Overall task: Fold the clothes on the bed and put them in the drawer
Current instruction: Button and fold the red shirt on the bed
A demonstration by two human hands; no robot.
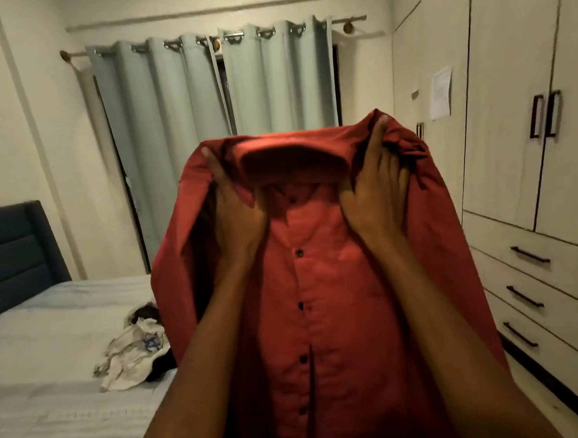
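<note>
A: Both hands hold the red shirt (322, 284) up by its shoulders: left hand (236, 205) and right hand (377, 193) each grip cloth beside the collar

B: Keep it level, then lay it button-side down on the bed (51, 335) left of the shirt, short of the crumpled clothes (133, 350); the drawers (539, 291) wait right of it

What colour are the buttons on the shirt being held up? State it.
Black, down the front of the red shirt; head view.
</note>
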